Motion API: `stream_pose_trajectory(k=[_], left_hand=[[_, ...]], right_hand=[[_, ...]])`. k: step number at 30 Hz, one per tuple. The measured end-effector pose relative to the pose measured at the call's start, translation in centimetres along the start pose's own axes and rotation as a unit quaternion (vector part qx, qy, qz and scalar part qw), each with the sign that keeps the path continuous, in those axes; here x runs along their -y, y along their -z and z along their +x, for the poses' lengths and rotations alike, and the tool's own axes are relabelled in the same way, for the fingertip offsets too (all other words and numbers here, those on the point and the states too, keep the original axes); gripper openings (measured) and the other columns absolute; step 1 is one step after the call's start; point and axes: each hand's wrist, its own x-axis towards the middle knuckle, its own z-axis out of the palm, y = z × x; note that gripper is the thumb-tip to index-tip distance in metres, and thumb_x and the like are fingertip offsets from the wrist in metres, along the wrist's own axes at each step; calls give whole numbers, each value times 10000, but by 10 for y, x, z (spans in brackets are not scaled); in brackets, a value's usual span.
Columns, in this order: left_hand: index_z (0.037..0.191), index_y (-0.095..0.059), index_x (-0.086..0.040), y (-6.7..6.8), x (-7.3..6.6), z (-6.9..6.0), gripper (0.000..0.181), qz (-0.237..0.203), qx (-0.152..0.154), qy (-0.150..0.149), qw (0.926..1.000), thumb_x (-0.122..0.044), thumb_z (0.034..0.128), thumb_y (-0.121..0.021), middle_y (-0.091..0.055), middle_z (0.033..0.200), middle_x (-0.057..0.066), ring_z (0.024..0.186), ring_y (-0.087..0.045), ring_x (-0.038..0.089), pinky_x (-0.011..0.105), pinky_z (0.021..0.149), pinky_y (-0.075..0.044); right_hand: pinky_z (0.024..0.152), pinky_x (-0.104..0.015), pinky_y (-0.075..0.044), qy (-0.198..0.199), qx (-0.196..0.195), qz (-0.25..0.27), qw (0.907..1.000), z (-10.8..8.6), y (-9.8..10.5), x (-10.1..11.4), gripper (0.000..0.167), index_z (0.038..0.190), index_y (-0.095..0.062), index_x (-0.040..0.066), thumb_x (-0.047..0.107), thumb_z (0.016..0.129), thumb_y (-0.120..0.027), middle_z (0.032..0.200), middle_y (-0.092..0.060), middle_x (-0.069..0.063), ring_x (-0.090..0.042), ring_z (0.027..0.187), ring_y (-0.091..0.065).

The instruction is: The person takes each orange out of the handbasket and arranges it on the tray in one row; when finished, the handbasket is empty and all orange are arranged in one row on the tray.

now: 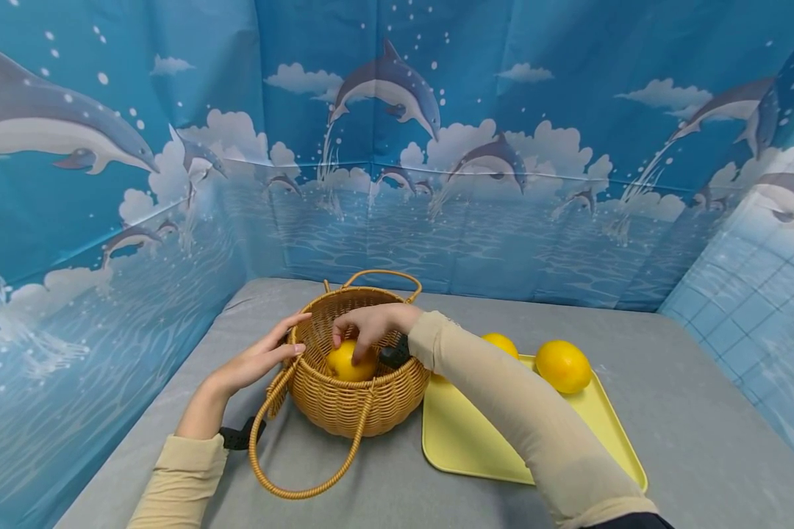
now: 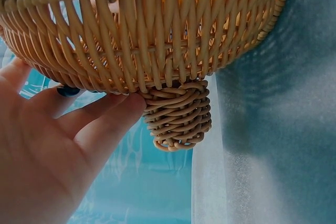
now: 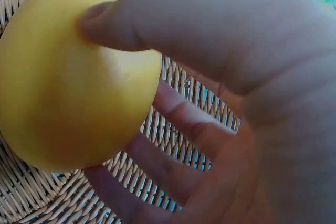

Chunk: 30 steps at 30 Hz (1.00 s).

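Observation:
A round woven wicker basket stands on the grey surface, its near handle hanging forward. Inside it, my right hand holds a smooth yellow fruit between thumb and fingers. The right wrist view shows the thumb pressed on top of this oval fruit, with the other fingers around its far side; the basket's weave lies just behind. My left hand touches the left side of the basket rim with extended fingers. Up close in the left wrist view, its fingertips rest against the basket's outer wall.
A pale yellow tray lies right of the basket, partly hidden under my right forearm. On it sit a yellow fruit and another yellow fruit partly covered by the sleeve. A blue dolphin-print curtain surrounds the surface at the back and sides.

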Motion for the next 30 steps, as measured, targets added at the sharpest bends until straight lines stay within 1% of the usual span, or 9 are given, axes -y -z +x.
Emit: stream_pose_trajectory(k=[4,7,11,16,23,26,30], left_hand=[[1505,-184,-219,0,0,0,562,-35,28,-28,10000,-300,1007,-431,32,1565,108,1397,-47,382,623,1007,-236],[1505,-182,-212,0,-1,0,565,-40,35,-40,10000,-299,1006,-432,37,1566,102,1399,-33,375,626,1008,-230],[1503,-187,-225,0,-1,0,564,-19,28,-29,10000,-304,1004,-437,37,1567,88,1401,-36,364,620,1002,-244],[1506,-178,-232,0,-1,0,577,-32,37,-4,10000,-310,1000,-446,33,1567,84,1400,-42,360,618,1002,-248],[1506,-180,-237,0,-3,0,592,-31,6,12,10000,-307,993,-467,24,1566,61,1396,-94,340,593,998,-274],[1507,-177,-233,0,-2,0,594,-19,11,-2,10000,-309,993,-465,28,1566,62,1400,-75,337,596,1002,-266],[1509,-172,-218,0,-2,0,591,-27,22,-38,10000,-303,998,-456,34,1567,72,1401,-60,345,602,1003,-258]], right_hand=[[857,-301,-422,-315,116,-119,9994,-1,0,1,550,1311,-500,158,63,804,-692,1242,-474,-2,-167,1088,-458],[906,-310,-394,-475,207,-402,9978,-1,1,2,601,1366,-488,204,95,810,-689,1332,-417,-11,-164,1148,-417],[931,-302,-376,-572,310,-519,9965,-2,1,1,583,1356,-507,225,101,814,-681,1383,-369,-16,-163,1187,-383],[895,-283,-406,-560,464,-307,9969,-1,0,0,612,1379,-468,187,60,816,-673,1384,-389,-21,-158,1161,-410],[875,-262,-419,-436,676,-153,9966,0,0,-1,662,1399,-428,150,0,804,-678,1391,-412,-28,-141,1110,-444],[862,-256,-426,-365,652,-160,9971,0,0,-1,630,1359,-448,137,-9,796,-690,1341,-447,-20,-141,1082,-458],[840,-246,-434,-308,544,-287,9976,0,0,-1,539,1237,-490,159,-2,778,-723,1230,-496,7,-141,1041,-480]])
